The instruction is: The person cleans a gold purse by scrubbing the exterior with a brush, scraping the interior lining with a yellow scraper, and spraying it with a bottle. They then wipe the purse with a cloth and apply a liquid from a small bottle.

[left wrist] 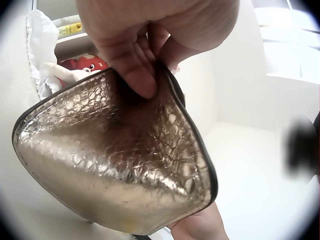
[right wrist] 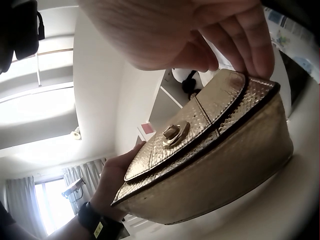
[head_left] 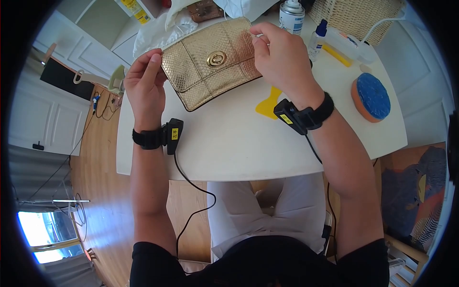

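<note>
A gold snakeskin-textured clutch bag (head_left: pixel 198 52) with a dark edge and an oval turn-lock (head_left: pixel 216 59) is tilted above the white table. My left hand (head_left: pixel 146 86) pinches its left edge, thumb on the front; in the left wrist view the bag's side (left wrist: pixel 110 165) folds inward under that grip. At the upper right corner is my right hand (head_left: pixel 285 60). In the right wrist view its fingers (right wrist: pixel 257 47) extend behind the bag's end, with the thumb apart from the flap. The flap (right wrist: pixel 220 97) lies down over the front.
On the table (head_left: pixel 215 153), a yellow scraper (head_left: pixel 267 105) lies beneath the right wrist. A round blue-topped orange sponge (head_left: pixel 373 97) sits at the right. Behind stand a spray can (head_left: pixel 291 19), a blue-capped bottle (head_left: pixel 316 42) and a wicker basket (head_left: pixel 363 19). White cloth (head_left: pixel 158 36) lies at the back left.
</note>
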